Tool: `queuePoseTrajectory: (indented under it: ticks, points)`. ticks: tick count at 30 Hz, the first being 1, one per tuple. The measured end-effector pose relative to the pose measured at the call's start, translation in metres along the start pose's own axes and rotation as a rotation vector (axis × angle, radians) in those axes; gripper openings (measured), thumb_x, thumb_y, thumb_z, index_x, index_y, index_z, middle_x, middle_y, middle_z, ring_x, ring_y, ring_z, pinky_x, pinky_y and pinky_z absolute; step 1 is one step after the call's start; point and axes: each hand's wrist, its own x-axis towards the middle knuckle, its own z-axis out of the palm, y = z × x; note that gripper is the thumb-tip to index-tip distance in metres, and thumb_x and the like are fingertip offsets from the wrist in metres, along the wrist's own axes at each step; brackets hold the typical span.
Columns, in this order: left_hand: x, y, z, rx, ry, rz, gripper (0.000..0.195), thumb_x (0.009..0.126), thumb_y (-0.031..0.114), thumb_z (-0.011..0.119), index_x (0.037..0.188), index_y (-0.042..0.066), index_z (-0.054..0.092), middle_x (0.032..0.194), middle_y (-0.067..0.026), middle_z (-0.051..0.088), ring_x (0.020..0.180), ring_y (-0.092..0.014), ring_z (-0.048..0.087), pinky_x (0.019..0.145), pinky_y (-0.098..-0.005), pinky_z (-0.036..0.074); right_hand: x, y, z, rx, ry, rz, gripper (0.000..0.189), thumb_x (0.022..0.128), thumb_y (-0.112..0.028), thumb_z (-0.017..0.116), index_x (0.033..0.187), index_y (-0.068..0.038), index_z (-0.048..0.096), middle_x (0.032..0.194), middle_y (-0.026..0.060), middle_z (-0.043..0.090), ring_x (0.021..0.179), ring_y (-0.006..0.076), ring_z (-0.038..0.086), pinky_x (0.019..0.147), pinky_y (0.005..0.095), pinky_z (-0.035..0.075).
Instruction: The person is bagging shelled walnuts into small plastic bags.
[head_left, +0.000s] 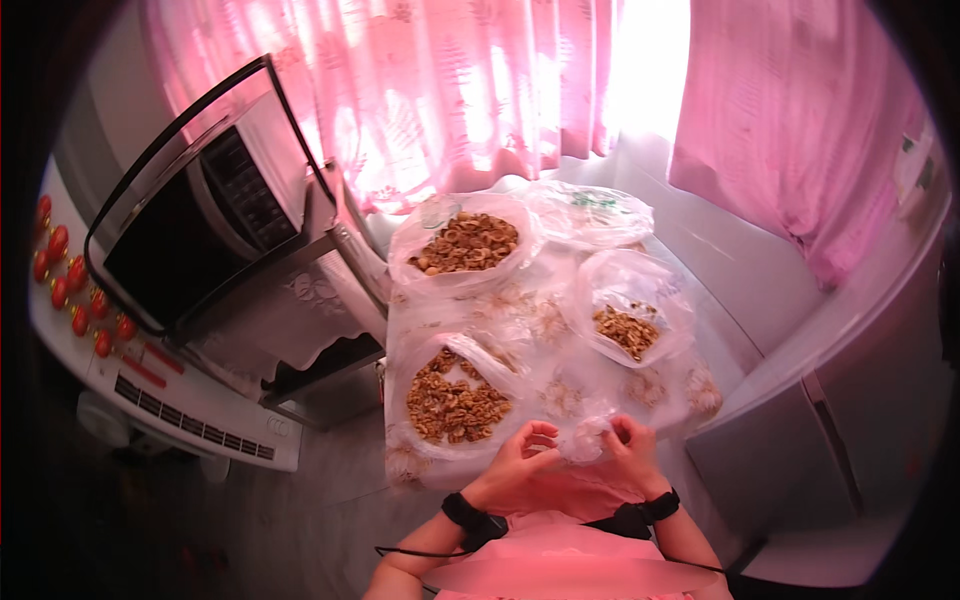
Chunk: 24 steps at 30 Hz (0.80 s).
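Note:
My right hand (632, 444) pinches a crumpled clear plastic bag (589, 436) at the near edge of the table. Just left of that bag is my left hand (527, 454), its fingers curled and apart; no object shows between them. Beyond my left hand lies an open plastic bag of walnut kernels (459, 409). A smaller heap of walnut pieces (627, 333) sits in another open bag at the right. Walnut shells (472, 244) or darker pieces fill a third bag at the far left of the table.
The table (551, 379) has a flower-patterned cover. A flattened plastic bag with green print (596, 202) lies at its far side. A microwave oven (202, 225) on a metal rack stands at the left, and pink curtains (450, 90) hang behind.

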Motion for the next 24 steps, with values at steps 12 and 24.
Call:
queuePoseTrajectory:
  ticks: [12,24]
  points:
    - [-0.083,0.046,-0.12,-0.016,0.871,0.509,0.015,0.084,0.001,0.057,0.098,0.006,0.057,0.095,-0.0029,0.058,0.085,-0.012,0.055,0.079,-0.0255,0.045,0.047,-0.003,0.022,0.164,0.023,-0.121,0.034,0.079,-0.004,0.066,0.111,-0.001,0.054,0.099,0.0101,0.061,0.072,0.0141,0.063,0.064,0.0261,0.05]
    - [-0.104,-0.035,-0.177,1.085,0.925,0.119,0.046,0.068,-0.001,0.064,0.112,0.009,0.055,0.118,-0.0114,0.049,0.115,-0.032,0.043,0.099,-0.0398,0.034,0.056,0.052,0.009,0.513,-0.046,0.172,0.016,0.085,-0.003,0.063,0.1,0.0,0.059,0.083,0.0021,0.06,0.067,0.0077,0.057,0.063,0.0215,0.049]
